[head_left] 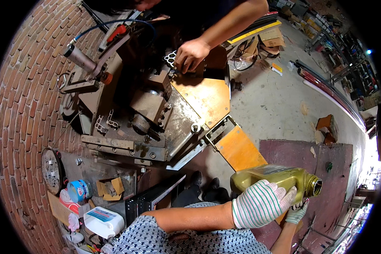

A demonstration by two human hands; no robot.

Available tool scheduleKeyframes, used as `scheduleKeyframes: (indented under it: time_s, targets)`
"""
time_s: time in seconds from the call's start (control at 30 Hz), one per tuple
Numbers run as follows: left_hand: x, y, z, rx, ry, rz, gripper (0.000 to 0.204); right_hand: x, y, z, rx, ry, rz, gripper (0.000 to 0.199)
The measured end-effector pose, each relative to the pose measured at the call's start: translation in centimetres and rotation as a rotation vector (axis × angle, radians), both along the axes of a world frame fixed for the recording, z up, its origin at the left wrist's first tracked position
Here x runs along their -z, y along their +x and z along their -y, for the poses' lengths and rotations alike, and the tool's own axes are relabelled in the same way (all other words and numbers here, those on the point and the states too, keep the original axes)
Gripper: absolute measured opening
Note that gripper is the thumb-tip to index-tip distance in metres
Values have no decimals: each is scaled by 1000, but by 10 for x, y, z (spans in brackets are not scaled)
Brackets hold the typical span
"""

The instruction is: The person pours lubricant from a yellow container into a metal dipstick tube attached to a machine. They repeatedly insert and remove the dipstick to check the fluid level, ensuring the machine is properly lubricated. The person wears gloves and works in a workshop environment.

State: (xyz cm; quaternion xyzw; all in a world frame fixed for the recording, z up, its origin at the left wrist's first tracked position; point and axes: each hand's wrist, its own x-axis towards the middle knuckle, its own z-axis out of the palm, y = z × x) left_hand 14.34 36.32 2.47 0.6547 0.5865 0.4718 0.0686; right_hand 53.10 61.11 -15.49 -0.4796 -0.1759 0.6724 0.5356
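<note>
My left hand [260,203], in a striped work glove, is wrapped over the top of the gold plastic jug [275,180], fingers spread across its flank. My right hand [296,213], gloved too, is tucked under the neck end, closed on what little of the jug it can reach (mostly hidden, so the exact hold is unclear). The jug lies nearly on its side, held in the air to my right, above the maroon floor plate [326,154], its open mouth [316,185] uncapped and pointing away from me.

Risk: with the mouth open and the body this flat, any further tilt could spill whatever is inside. Cloth gloves on smooth plastic could slip.

Further out: the rusty machine [148,110] against the brick wall [21,106], well apart from the jug. Another person's bare hand [190,55] works at its top; a careless swing of the jug could splash that way.
</note>
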Motion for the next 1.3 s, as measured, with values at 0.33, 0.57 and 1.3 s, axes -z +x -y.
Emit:
scheduleKeyframes:
  time_s: [0.33, 0.57, 1.3]
  targets:
    - [1, 4, 1, -52, -6, -46, 48, -9, -10, 8, -73, 74, 12, 39]
    - [8, 4, 0, -108, 150, -62, 44, -7, 8, 5, -164, 76, -69, 38]
    - [1, 16, 1, -310, 54, -92, 43, -16, -14, 5, -230, 66, -122, 33]
